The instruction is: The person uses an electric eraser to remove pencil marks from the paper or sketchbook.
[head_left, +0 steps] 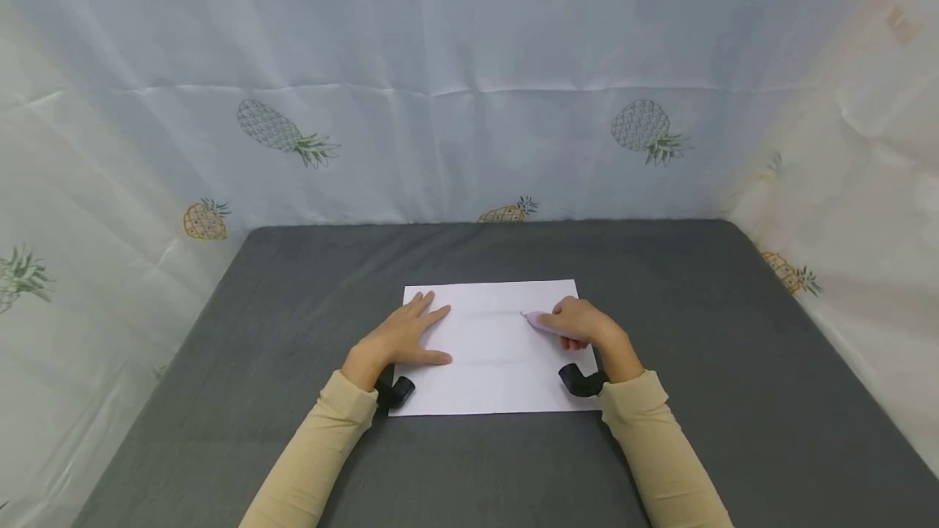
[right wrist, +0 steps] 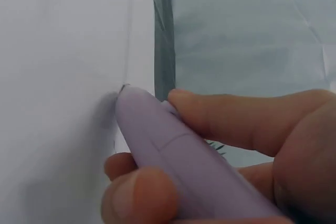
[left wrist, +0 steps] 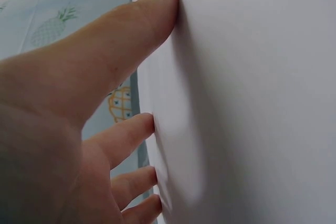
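Observation:
A large white sheet of paper (head_left: 484, 381) lies on the dark grey tabletop. My left hand (head_left: 399, 338) rests on its left side with fingers spread, the thumb apart from the others. In the left wrist view the fingertips (left wrist: 144, 123) touch the paper. At the sheet's right side, my right hand (head_left: 583, 322) grips a lilac utility knife (right wrist: 178, 150), slim and round-nosed. Its small thin tip is right at the paper's surface and points left. Thumb and index finger hold the body near the front; the rear end is hidden by the hand.
A grey cloth (head_left: 220, 398) covers the table around the paper. Pale curtains (head_left: 440, 145) with pineapple prints hang at the back and both sides. Black wrist cameras (head_left: 579, 381) sit at both cuffs, just over the paper. Faint crease lines run across the sheet.

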`<state>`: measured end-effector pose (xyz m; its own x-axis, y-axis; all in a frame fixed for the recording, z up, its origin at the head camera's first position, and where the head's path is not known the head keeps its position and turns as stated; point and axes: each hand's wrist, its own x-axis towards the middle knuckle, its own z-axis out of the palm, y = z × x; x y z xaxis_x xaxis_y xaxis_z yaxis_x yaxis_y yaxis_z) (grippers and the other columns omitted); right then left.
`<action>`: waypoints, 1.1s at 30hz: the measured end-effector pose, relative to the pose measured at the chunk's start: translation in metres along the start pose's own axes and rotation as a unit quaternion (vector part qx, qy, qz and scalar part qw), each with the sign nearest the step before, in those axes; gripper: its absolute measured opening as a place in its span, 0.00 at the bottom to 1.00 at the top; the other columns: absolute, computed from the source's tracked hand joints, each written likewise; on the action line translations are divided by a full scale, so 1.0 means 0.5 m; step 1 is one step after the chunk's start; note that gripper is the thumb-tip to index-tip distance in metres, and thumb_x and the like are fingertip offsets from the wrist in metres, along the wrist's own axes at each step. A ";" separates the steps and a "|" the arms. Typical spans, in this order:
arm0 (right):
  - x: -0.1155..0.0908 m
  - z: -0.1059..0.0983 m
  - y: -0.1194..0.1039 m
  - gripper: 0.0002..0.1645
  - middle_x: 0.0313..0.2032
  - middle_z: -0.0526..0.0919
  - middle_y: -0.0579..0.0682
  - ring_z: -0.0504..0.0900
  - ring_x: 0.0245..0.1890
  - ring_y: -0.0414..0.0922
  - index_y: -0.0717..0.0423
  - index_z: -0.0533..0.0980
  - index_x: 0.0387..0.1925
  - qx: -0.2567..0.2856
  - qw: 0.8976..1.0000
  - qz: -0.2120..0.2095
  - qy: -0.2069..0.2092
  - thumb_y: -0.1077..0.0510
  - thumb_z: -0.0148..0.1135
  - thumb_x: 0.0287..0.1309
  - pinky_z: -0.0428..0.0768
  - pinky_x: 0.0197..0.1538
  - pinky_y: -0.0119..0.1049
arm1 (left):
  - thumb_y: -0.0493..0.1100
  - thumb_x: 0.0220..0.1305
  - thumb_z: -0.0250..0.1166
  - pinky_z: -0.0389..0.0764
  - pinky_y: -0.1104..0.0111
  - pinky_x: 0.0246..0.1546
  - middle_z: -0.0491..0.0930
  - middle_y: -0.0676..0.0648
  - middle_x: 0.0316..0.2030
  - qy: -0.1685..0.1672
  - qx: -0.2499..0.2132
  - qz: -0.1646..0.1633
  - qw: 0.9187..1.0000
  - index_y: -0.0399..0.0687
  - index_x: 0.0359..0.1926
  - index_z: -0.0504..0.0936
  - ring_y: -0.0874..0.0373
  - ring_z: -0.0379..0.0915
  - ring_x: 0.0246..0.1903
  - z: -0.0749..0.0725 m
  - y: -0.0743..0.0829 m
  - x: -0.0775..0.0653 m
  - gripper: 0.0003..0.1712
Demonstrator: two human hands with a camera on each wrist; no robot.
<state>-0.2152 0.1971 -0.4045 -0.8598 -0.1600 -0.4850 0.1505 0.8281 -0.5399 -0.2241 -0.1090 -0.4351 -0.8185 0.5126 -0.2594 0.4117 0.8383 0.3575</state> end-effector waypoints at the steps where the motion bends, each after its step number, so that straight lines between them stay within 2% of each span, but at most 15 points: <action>1: -0.001 0.000 0.001 0.27 0.11 0.69 0.45 0.64 0.12 0.39 0.60 0.76 0.22 -0.003 1.000 -0.002 0.000 0.42 0.53 0.65 0.65 0.21 0.28 | 0.62 0.56 0.66 0.51 0.45 0.74 0.45 0.38 0.77 0.001 -0.001 0.000 1.000 0.51 0.74 0.57 0.39 0.37 0.77 0.001 -0.001 0.001 0.50; 7: -0.010 -0.012 0.010 0.28 0.10 0.69 0.44 0.64 0.11 0.37 0.61 0.75 0.20 -0.018 1.000 0.005 -0.007 0.43 0.54 0.65 0.63 0.19 0.27 | 0.62 0.56 0.66 0.51 0.45 0.74 0.45 0.38 0.77 0.003 0.000 0.001 1.000 0.51 0.74 0.57 0.39 0.38 0.77 0.003 0.000 0.005 0.49; 16: -0.012 0.002 0.014 0.28 0.10 0.70 0.45 0.64 0.11 0.38 0.59 0.74 0.17 -0.007 1.000 0.006 0.004 0.42 0.54 0.65 0.64 0.19 0.28 | 0.61 0.56 0.67 0.54 0.44 0.73 0.48 0.35 0.76 0.013 0.007 0.019 1.000 0.49 0.73 0.60 0.37 0.41 0.76 0.013 0.006 0.002 0.49; 20: -0.015 0.002 0.019 0.29 0.09 0.68 0.45 0.63 0.11 0.38 0.58 0.73 0.15 -0.014 1.000 0.017 -0.013 0.42 0.55 0.64 0.62 0.19 0.28 | 0.62 0.56 0.67 0.53 0.45 0.74 0.47 0.36 0.76 0.003 0.008 0.011 1.000 0.50 0.73 0.59 0.38 0.40 0.76 0.015 0.005 -0.002 0.49; 33: -0.006 0.005 -0.001 0.28 0.10 0.69 0.44 0.63 0.12 0.38 0.61 0.76 0.20 -0.013 1.000 -0.012 0.006 0.43 0.53 0.66 0.64 0.20 0.28 | 0.61 0.57 0.66 0.53 0.44 0.74 0.46 0.36 0.76 0.008 0.010 0.006 1.000 0.50 0.73 0.58 0.38 0.40 0.76 0.003 0.002 -0.005 0.49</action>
<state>-0.2116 0.1959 -0.4042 -0.8684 -0.1735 -0.4645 0.1179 0.8376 -0.5334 -0.2210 -0.1091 -0.4357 -0.8202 0.5191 -0.2404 0.4292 0.8362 0.3414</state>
